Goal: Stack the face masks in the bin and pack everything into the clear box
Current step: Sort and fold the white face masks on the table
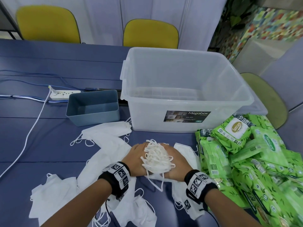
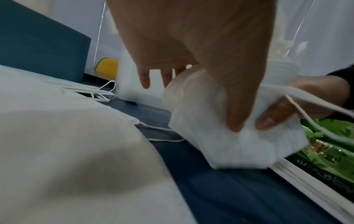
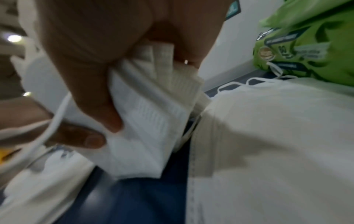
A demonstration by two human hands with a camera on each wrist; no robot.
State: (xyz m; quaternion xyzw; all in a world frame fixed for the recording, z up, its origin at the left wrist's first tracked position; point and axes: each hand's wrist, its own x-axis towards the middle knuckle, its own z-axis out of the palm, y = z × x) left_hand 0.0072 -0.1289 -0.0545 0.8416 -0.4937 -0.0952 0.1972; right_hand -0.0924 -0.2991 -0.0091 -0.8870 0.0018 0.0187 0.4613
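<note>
Both hands clamp 1 gathered stack of face masks (image 1: 156,158) between them, held on edge just above the counter (image 1: 49,128) near its front edge, ear loops bunched on top. Left hand (image 1: 136,158) curls around the stack's left face, thumb pressed into the fabric in the left wrist view; right hand (image 1: 176,161) does the same from the right, thumb (image 3: 95,115) on the near face. Step in hand, by my reading: squaring up a collected bundle before it goes into the bin. The blue-grey bin (image 1: 93,108) stands empty toward the counter's middle, touching or just beside the clear box (image 1: 185,92), which is also empty; contact there is hard to judge. Next move likely calls for carrying the bundle forward and left, keeping pressure on both faces so nothing fans out, loops tucked clear of the bin rim. Many loose masks (image 1: 106,136) lie scattered on the counter around the hands. Green wipe packs (image 1: 246,153) are piled at the right edge. Surface is a blue cloth-covered counter; a power strip (image 1: 65,94) with cables sits toward the left edge. 2 yellow chairs (image 1: 150,33) stand behind the far edge, white partition beyond.
</note>
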